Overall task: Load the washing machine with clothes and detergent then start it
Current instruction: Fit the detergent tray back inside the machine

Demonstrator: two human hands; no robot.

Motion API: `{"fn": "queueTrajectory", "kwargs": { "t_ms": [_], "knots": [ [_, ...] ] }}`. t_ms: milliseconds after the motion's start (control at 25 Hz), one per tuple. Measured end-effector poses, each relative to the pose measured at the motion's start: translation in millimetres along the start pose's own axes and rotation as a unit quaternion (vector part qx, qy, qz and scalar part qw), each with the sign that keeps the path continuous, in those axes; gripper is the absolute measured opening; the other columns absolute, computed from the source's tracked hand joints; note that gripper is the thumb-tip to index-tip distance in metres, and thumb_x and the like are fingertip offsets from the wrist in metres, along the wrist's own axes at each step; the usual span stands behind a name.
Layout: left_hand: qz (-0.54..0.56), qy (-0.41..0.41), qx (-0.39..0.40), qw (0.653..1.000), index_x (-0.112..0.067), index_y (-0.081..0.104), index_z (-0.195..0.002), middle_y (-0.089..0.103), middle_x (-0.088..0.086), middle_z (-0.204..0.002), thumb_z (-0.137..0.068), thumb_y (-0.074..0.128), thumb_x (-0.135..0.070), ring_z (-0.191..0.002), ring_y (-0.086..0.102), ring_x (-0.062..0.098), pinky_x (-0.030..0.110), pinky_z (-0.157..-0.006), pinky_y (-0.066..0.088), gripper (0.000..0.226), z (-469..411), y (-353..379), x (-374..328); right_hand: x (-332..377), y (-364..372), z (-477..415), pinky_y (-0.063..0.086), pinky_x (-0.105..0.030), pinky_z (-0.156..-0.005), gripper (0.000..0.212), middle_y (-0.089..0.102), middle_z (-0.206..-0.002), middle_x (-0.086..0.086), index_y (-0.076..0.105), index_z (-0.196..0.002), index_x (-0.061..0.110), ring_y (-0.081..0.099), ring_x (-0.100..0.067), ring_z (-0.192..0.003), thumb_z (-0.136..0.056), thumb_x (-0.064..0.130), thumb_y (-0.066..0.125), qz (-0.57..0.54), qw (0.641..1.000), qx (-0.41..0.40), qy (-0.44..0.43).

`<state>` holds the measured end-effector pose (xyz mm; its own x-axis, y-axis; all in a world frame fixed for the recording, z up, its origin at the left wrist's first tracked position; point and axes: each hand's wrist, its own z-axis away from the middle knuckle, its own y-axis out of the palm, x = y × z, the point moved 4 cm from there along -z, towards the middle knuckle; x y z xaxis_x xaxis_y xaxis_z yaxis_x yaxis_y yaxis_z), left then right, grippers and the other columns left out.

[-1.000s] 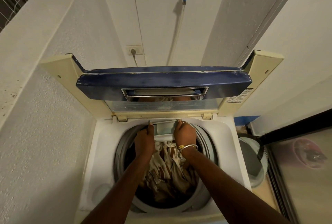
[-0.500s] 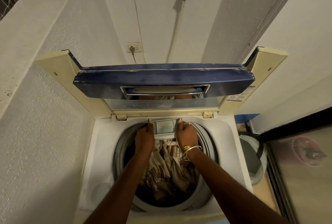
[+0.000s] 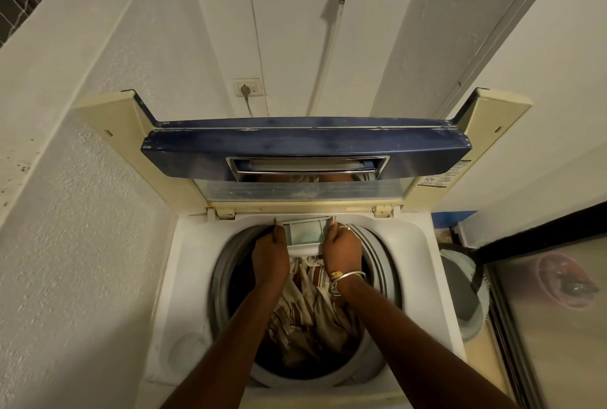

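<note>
Left hand (image 3: 271, 252) and right hand (image 3: 341, 252) grip the ends of a pale grey plastic tray (image 3: 305, 234) at the rear of the washing machine (image 3: 184, 277), above brown-striped clothes (image 3: 308, 316).

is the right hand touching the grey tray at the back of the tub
Touching. In the head view the right hand grips the grey tray by its right edge, with no gap between them.

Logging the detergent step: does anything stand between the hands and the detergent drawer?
Nothing visible. The left hand and right hand grip the detergent drawer by its sides, above the clothes; the lid is up.
</note>
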<state>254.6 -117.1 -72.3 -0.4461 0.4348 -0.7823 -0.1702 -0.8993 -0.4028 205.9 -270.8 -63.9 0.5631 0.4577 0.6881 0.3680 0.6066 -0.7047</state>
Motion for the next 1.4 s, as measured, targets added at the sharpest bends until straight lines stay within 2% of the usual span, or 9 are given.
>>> {"fn": "queueTrajectory", "kwargs": {
  "t_ms": [160,320,560,720,840,1000,1120,1200,1400],
  "knots": [
    [-0.006,0.030,-0.015,0.999,-0.008,0.069,-0.103,0.071,0.010,-0.097,-0.102,0.036,-0.048,-0.088,0.067,0.023,0.037,-0.077,0.055,0.052,2.7,0.1,7.1,-6.2,8.4,-0.5,0.034,-0.022,-0.050,0.042,0.047,-0.058,0.010,0.053,-0.068,0.019,0.047,-0.002,-0.053,-0.105,0.030,0.034,-0.010,1.000,0.000,0.014],
    [0.026,0.009,0.006,1.000,-0.006,0.068,-0.104,0.069,0.015,-0.090,-0.103,0.040,-0.044,-0.081,0.065,0.021,0.038,-0.072,0.053,0.047,-1.4,-2.7,2.6,-5.6,11.9,-1.9,0.041,-0.027,-0.056,0.043,0.051,-0.060,0.005,0.054,-0.069,0.019,0.050,-0.009,-0.054,-0.105,0.031,0.033,-0.012,1.000,-0.006,0.012],
    [0.030,0.002,0.006,1.000,0.003,0.066,-0.111,0.069,0.023,-0.106,-0.101,0.041,-0.049,-0.098,0.066,0.034,0.043,-0.086,0.053,0.058,-14.3,-2.6,0.1,3.9,5.9,-2.0,0.033,-0.020,-0.050,0.043,0.046,-0.057,0.008,0.053,-0.069,0.018,0.046,-0.006,-0.053,-0.106,0.026,0.033,-0.018,1.000,-0.005,0.004],
    [0.045,0.016,0.024,0.999,-0.010,0.069,-0.111,0.072,0.011,-0.106,-0.098,0.040,-0.057,-0.098,0.068,0.026,0.042,-0.087,0.053,0.057,-17.1,-0.5,8.1,0.4,11.0,-0.2,0.032,-0.022,-0.050,0.043,0.051,-0.061,0.004,0.056,-0.072,0.017,0.051,-0.012,-0.056,-0.105,0.029,0.032,-0.035,0.999,-0.009,0.014],
    [0.084,0.032,0.055,0.994,-0.019,0.072,-0.107,0.075,0.004,-0.102,-0.100,0.043,-0.051,-0.097,0.070,0.020,0.041,-0.089,0.056,0.043,-15.2,-3.3,8.7,-10.2,17.0,-3.8,0.046,-0.031,-0.063,0.043,0.061,-0.071,-0.004,0.061,-0.078,0.013,0.061,-0.023,-0.068,-0.104,0.034,0.034,-0.066,0.997,-0.011,0.027],
    [0.096,0.050,0.118,0.987,-0.028,0.072,-0.102,0.076,-0.005,-0.100,-0.094,0.058,-0.048,-0.096,0.072,0.011,0.044,-0.092,0.057,0.026,-10.8,-8.5,11.7,-21.8,15.6,-1.4,0.057,-0.043,-0.065,0.041,0.066,-0.072,-0.001,0.061,-0.079,0.024,0.065,-0.017,-0.069,-0.098,0.052,0.040,-0.157,0.987,0.021,0.037],
    [0.056,0.059,0.167,0.983,-0.034,0.064,-0.120,0.073,-0.008,-0.111,-0.072,0.077,-0.061,-0.103,0.069,0.008,0.040,-0.093,0.057,0.057,-3.4,-9.4,19.1,-28.1,13.0,1.5,0.056,-0.040,-0.067,0.039,0.066,-0.077,-0.005,0.064,-0.089,0.023,0.063,-0.015,-0.070,-0.093,0.058,0.048,-0.215,0.974,0.056,0.036],
    [0.036,0.088,0.174,0.980,-0.031,0.058,-0.128,0.069,-0.010,-0.118,-0.067,0.087,-0.044,-0.109,0.066,0.004,0.033,-0.093,0.056,0.069,-3.9,-8.3,26.0,-30.8,13.4,4.2,0.055,-0.041,-0.074,0.046,0.068,-0.086,-0.004,0.064,-0.098,0.022,0.065,-0.015,-0.080,-0.085,0.066,0.056,-0.218,0.972,0.088,0.016],
    [-0.044,0.140,0.094,0.985,-0.028,0.055,-0.134,0.065,-0.020,-0.116,-0.069,0.085,-0.044,-0.109,0.062,0.000,0.031,-0.092,0.054,0.073,-13.6,-8.5,28.7,-37.0,8.0,11.5,0.056,-0.032,-0.090,0.057,0.069,-0.113,0.007,0.057,-0.120,0.022,0.065,-0.005,-0.106,-0.071,0.023,0.085,-0.241,0.962,0.127,-0.028]
  ]
}}
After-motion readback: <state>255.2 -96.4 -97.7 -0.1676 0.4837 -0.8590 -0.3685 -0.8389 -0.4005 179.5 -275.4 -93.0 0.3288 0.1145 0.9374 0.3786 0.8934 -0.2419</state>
